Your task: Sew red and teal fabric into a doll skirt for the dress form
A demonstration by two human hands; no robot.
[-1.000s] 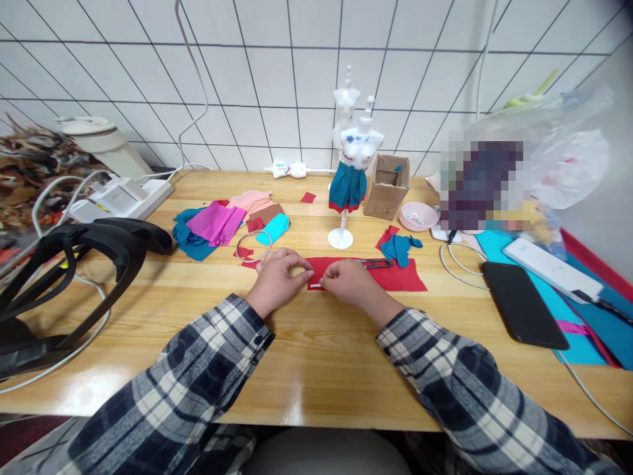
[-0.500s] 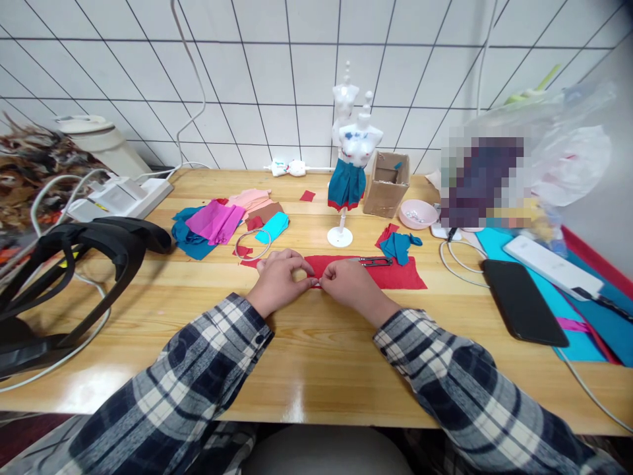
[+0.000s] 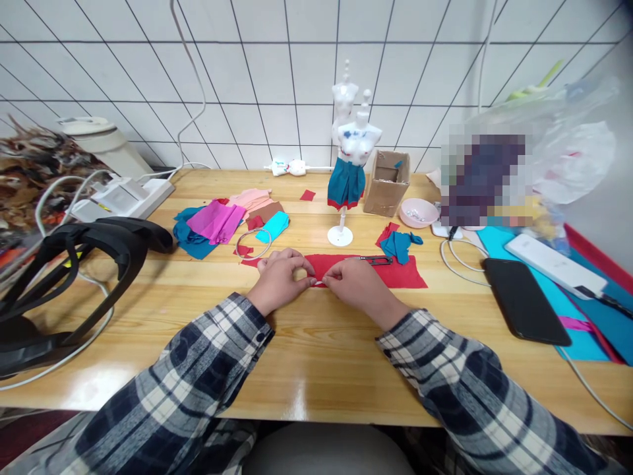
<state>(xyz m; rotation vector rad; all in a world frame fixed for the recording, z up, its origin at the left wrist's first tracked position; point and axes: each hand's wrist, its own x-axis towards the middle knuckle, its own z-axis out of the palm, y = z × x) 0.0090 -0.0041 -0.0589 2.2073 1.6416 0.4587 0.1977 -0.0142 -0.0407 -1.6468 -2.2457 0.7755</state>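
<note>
A long strip of red cloth (image 3: 408, 274) lies flat across the table. My left hand (image 3: 281, 280) pinches the cloth's near edge between thumb and fingers. Just to its right, my right hand (image 3: 360, 288) is closed in a pinch at the same edge. Between the two sets of fingertips shows a small whitish sliver (image 3: 319, 284), too small to name. Black thread snips (image 3: 376, 260) rest on the cloth beside my right hand, partly hidden by it. Past my left hand, a thin hoop (image 3: 254, 244) lies over small fabric scraps.
Behind the cloth stands a small white mannequin (image 3: 359, 138) in a teal skirt with a red hem. A cardboard box (image 3: 387, 185) and a pink bowl (image 3: 419, 214) are to its right. A phone (image 3: 525, 300) lies right; a black headset (image 3: 99, 277) left.
My right hand has shifted slightly to the right along the cloth's edge, and the gap between the fingertips is a little wider. My left hand stays in place.
</note>
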